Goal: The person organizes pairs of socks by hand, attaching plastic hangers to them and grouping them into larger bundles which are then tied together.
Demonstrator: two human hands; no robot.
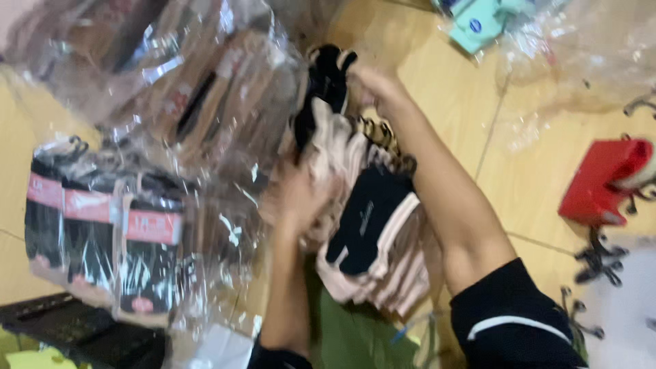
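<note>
from the head view, a fanned bundle of socks [369,225] — black, beige and pink-striped — is seen lying between the two forearms, its long axis running from the lower middle up toward the top centre. the left hand [297,198] is pressed against the bundle's left edge and appears closed on it, though blur hides the fingers and the grip cannot be told for sure. the right hand [372,82] is stretched to the far upper end, where dark sock tops [326,75] are touched; whether it is shut on them cannot be told. the bundle thus lies just right of the left hand and below the right hand — the left is nearer its middle. clear plastic packs of dark socks [102,225] are stacked at left, and a red holder [601,181] lies well apart on the wooden floor [533,191] at right.
</note>
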